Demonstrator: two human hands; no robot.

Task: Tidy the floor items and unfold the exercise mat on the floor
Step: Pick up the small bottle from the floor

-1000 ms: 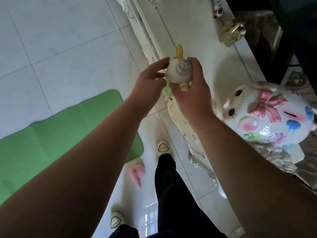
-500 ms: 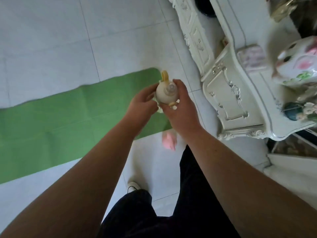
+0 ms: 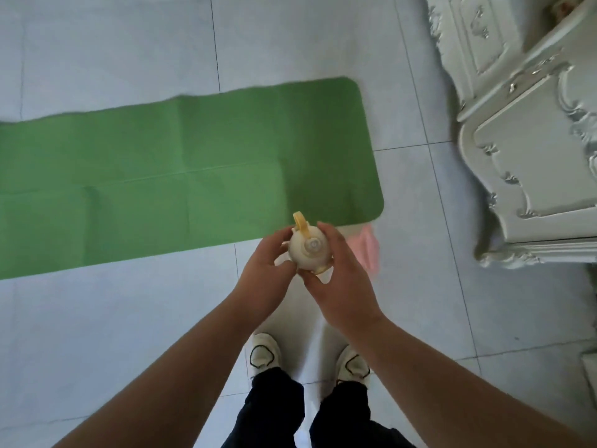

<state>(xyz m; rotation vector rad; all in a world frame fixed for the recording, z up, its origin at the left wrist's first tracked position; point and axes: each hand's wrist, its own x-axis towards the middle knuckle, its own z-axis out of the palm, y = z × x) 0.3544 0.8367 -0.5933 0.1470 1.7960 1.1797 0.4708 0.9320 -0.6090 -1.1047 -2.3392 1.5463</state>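
Note:
A green exercise mat lies spread flat on the tiled floor, running off the left edge. I hold a small cream baby bottle with a yellow handle in front of me, above the mat's near right corner. My right hand grips the bottle from the right and below. My left hand holds its left side with curled fingers. A pink item lies on the floor beside the mat's corner, partly hidden behind my right hand.
An ornate white cabinet stands on the right, its carved foot close to the pink item. My two white shoes stand on the tiles below my hands. Pale floor tiles surround the mat.
The view has swung left and down from the cabinet top with the piggy bank to the floor. The bottle stays in both hands and has come closer to my body.

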